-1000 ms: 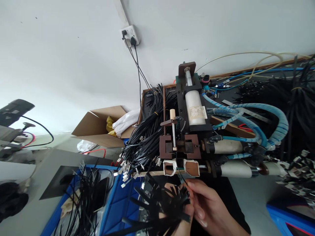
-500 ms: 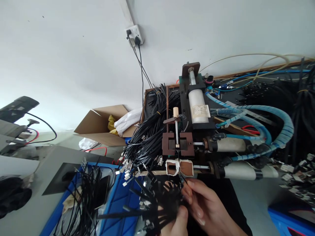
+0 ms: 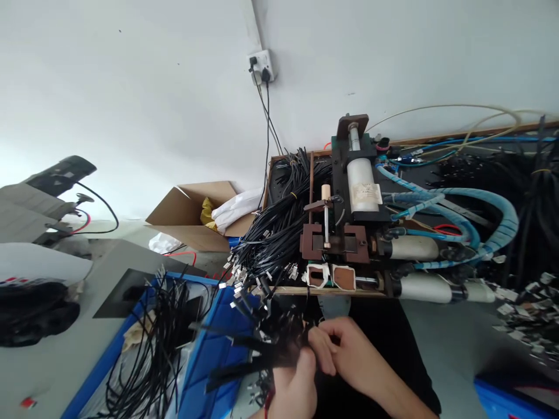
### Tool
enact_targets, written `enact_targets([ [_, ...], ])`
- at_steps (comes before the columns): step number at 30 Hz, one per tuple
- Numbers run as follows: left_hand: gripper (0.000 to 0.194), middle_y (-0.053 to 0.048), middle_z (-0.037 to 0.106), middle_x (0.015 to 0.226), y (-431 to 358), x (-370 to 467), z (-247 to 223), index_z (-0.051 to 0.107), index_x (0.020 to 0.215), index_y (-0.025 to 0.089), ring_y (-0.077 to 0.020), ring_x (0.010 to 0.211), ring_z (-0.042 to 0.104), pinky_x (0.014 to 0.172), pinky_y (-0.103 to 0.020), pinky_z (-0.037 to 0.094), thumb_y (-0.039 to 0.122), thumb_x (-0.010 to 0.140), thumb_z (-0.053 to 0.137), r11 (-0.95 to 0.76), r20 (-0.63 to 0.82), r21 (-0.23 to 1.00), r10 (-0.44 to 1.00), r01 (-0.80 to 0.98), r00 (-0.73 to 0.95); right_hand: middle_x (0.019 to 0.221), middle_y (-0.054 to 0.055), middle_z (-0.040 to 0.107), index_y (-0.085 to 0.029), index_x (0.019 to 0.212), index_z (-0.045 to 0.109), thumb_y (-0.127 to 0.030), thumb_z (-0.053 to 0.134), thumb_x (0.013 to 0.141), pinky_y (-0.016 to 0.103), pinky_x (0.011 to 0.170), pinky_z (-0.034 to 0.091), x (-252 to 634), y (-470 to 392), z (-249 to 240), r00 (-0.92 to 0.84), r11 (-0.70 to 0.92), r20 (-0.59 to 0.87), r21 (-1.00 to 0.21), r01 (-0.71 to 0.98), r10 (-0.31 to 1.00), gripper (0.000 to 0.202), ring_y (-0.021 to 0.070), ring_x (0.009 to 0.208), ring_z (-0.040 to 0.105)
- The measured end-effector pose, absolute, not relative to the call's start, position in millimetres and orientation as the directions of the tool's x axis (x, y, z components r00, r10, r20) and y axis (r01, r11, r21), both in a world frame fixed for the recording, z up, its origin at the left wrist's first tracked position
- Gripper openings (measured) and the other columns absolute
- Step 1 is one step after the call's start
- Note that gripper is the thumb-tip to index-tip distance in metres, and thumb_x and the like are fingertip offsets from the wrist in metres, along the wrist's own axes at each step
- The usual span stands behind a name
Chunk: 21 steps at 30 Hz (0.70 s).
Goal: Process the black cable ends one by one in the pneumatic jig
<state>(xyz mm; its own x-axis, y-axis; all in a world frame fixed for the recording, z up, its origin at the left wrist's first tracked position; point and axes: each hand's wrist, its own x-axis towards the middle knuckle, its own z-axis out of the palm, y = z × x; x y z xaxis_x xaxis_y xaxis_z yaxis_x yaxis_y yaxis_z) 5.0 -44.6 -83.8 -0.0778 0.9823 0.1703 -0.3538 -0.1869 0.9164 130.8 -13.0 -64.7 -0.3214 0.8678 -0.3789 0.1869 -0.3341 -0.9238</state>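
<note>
A bunch of short black cables point(image 3: 275, 348), smeared by motion, fans out to the left from my left hand point(image 3: 297, 375), which is closed around it. My right hand point(image 3: 343, 352) meets the left one at the bunch. Its fingers are curled together, and whatever they pinch is hidden. Just beyond both hands, the machine has two padded jaws point(image 3: 344, 277) standing apart, with a thin dark strand hanging near the left one. Behind them are brown metal jaws point(image 3: 356, 243), also apart, below an upright rod with a wooden tip point(image 3: 325, 192).
Bundled black cables with silvery ends point(image 3: 279, 233) lie on the bench left of the machine. Air cylinders point(image 3: 414, 247) and blue hoses point(image 3: 502, 221) extend right. A blue crate point(image 3: 196, 372) with more cables stands lower left, a cardboard box point(image 3: 192, 230) behind it.
The padded and brown jaws have moved apart. My right hand has drawn away from the padded jaws to the bunch in my left hand. The whole view has shifted.
</note>
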Motion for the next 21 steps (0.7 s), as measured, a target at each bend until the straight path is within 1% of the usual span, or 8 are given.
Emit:
enact_targets([
  [3,0.044,0.0,0.059,0.057,-48.7,3.7,-81.1,0.067,0.071,0.025,-0.0207,0.053,0.052,0.067,-0.04,0.051,0.048,0.106,0.055,-0.143,0.146,0.921,0.989,-0.361,-0.019,0.063,0.001,0.053,-0.021,0.054,0.051,-0.025,0.055,0.088,0.03,0.058,0.03,139.1,-18.1,-58.5,-0.306,0.049,-0.084,-0.915,0.402,0.948,0.035,0.0163,0.06,0.052],
  [6,0.048,-0.003,0.062,0.059,-49.0,4.0,-74.2,0.066,0.068,0.024,-0.0232,0.059,0.058,0.071,-0.041,0.052,0.055,0.104,0.055,-0.113,0.127,0.924,0.992,-0.364,0.015,0.068,0.003,0.059,-0.021,0.061,0.056,-0.023,0.054,0.092,0.03,0.059,0.036,151.8,-20.9,-44.4,-0.36,0.211,0.041,-0.869,0.447,0.932,0.031,0.0177,0.061,0.058],
  [8,0.05,-0.004,0.063,0.059,-46.9,4.5,-68.9,0.065,0.069,0.023,-0.0232,0.06,0.06,0.071,-0.041,0.052,0.056,0.105,0.054,-0.092,0.105,0.929,0.994,-0.359,0.019,0.077,0.004,0.067,-0.021,0.077,0.064,-0.017,0.058,0.087,0.03,0.061,0.041,160.7,-20.6,-33.5,-0.376,0.223,0.05,-0.872,0.435,0.925,0.012,0.0195,0.067,0.063],
  [10,0.048,-0.002,0.062,0.058,-43.4,4.7,-63.7,0.065,0.072,0.022,-0.0198,0.056,0.058,0.066,-0.036,0.05,0.054,0.105,0.055,-0.066,0.075,0.936,0.997,-0.345,0.011,0.085,0.004,0.071,-0.022,0.096,0.07,-0.013,0.059,0.085,0.03,0.064,0.046,166.8,-18.9,-24.2,-0.343,0.207,0.077,-0.908,0.363,0.936,0.018,0.0202,0.071,0.066],
  [12,0.046,0.001,0.057,0.055,-39.7,5.2,-58.5,0.064,0.073,0.021,-0.0145,0.048,0.052,0.055,-0.03,0.044,0.054,0.105,0.058,-0.042,0.043,0.944,0.999,-0.328,-0.005,0.082,0.003,0.072,-0.022,0.103,0.073,-0.018,0.057,0.093,0.029,0.061,0.048,167.1,-16.0,-18.0,-0.26,0.194,0.13,-0.952,0.236,0.957,0.02,0.019,0.067,0.066],
  [16,0.045,0.002,0.063,0.061,-35.5,9.9,-48.7,0.067,0.083,0.02,-0.0121,0.043,0.052,0.043,-0.025,0.043,0.063,0.096,0.069,0.053,-0.068,0.963,0.997,-0.266,-0.047,0.065,-0.003,0.062,-0.02,0.089,0.073,-0.035,0.067,0.099,0.024,0.045,0.042,151.5,-7.5,-13.2,-0.225,0.116,0.104,-0.992,0.04,0.969,0.018,0.0138,0.047,0.063],
  [18,0.049,0.002,0.067,0.062,-34.2,12.3,-45.2,0.07,0.088,0.02,-0.0132,0.043,0.054,0.041,-0.025,0.047,0.069,0.089,0.074,0.092,-0.117,0.971,0.987,-0.222,-0.106,0.062,-0.005,0.057,-0.02,0.077,0.067,-0.036,0.069,0.099,0.023,0.04,0.039,143.7,-4.0,-11.9,-0.234,0.085,0.08,-0.996,0.013,0.969,0.027,0.0123,0.04,0.062],
  [21,0.053,0.003,0.064,0.053,-32.2,10.8,-43.5,0.069,0.078,0.02,-0.014,0.04,0.056,0.04,-0.025,0.049,0.071,0.083,0.078,0.088,-0.115,0.98,0.982,-0.177,-0.152,0.057,-0.005,0.057,-0.02,0.069,0.061,-0.034,0.062,0.104,0.021,0.041,0.04,140.9,-2.1,-8.6,-0.222,0.123,0.114,-0.992,0.027,0.968,0.038,0.0125,0.039,0.065],
])
